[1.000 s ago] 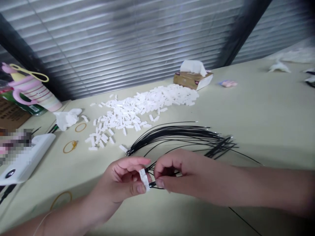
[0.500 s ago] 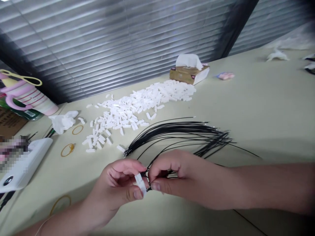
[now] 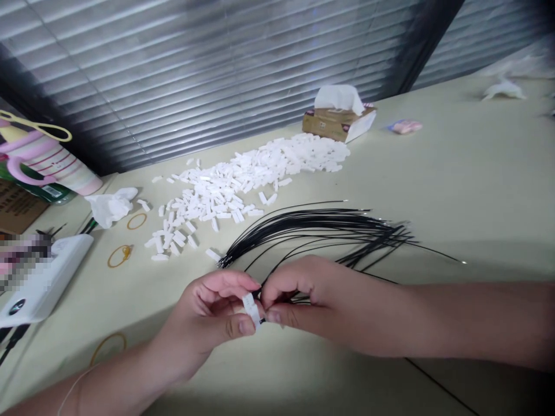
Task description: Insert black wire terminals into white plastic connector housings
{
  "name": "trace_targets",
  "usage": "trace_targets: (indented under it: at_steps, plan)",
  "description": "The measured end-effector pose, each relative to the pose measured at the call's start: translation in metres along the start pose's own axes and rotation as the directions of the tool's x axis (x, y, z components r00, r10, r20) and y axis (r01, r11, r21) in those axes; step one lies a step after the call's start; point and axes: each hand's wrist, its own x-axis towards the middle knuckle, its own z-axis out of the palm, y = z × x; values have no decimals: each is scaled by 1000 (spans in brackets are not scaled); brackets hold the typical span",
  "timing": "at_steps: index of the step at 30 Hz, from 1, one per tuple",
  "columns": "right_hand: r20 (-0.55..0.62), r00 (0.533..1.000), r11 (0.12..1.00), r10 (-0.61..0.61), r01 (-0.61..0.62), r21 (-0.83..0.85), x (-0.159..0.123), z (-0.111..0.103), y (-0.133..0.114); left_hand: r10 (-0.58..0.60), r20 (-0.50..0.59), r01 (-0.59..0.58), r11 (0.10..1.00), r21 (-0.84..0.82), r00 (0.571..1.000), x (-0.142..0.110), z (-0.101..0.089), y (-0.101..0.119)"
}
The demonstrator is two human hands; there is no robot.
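My left hand (image 3: 217, 309) grips a white plastic connector housing (image 3: 251, 308) between thumb and fingers. Against its right side, my right hand (image 3: 303, 300) pinches a black wire, whose dark end (image 3: 262, 320) shows at the housing's edge. The two hands almost meet at the fingertips, and most of the wire is hidden behind the right hand. Just beyond them lies a bundle of thin black wires (image 3: 299, 222) with small metal tips. Behind the bundle spreads a heap of white connector housings (image 3: 243, 179), one of which (image 3: 213, 255) lies apart near the wire ends.
A tissue box (image 3: 333, 122) stands at the back by the blinds. On the left are yellow rubber bands (image 3: 119, 255), a crumpled tissue (image 3: 110, 207), a white device (image 3: 47, 283) and a striped pink cup (image 3: 56, 159). A small pink packet (image 3: 406, 127) lies right of the tissue box.
The dark wire end now sits closer against the white housing, and my right fingertips are nearer to it. The view has shifted slightly; the things on the table have not moved.
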Motion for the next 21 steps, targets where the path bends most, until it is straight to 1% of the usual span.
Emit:
trace_targets:
  at_steps: [2,3,5,7,10,14,17,19,21]
  plan:
    - [-59,998,993,-38,31,-112,-2,-3,-4,3,-16,-4,1000,-17,1000,1,0,0]
    - [-105,991,985,-88,71,-158,-4,-5,-5,8,-21,-8,1000,-27,1000,2,0,0]
    - [-182,960,958,-214,170,-230,-7,-7,-7,11,-32,-12,999,-40,999,3,0,0]
    - [-203,926,920,-317,248,-303,-10,-8,-6,6,-39,-7,999,-47,999,4,0,0]
    - [-197,908,882,-371,278,-380,-10,-9,-3,-13,-38,11,999,-52,999,3,-1,0]
    - [-204,906,869,-371,262,-420,-9,-9,1,-22,-35,20,998,-57,999,1,-2,0]
    - [-194,919,874,-344,238,-424,-9,-9,1,-21,-43,19,998,-58,999,1,-2,1]
    - [-191,940,893,-282,185,-410,-9,-8,0,-18,-46,16,998,-58,999,1,-2,0]
    - [-183,966,917,-181,98,-387,-9,-8,-2,-22,-44,19,998,-53,999,2,-2,0]
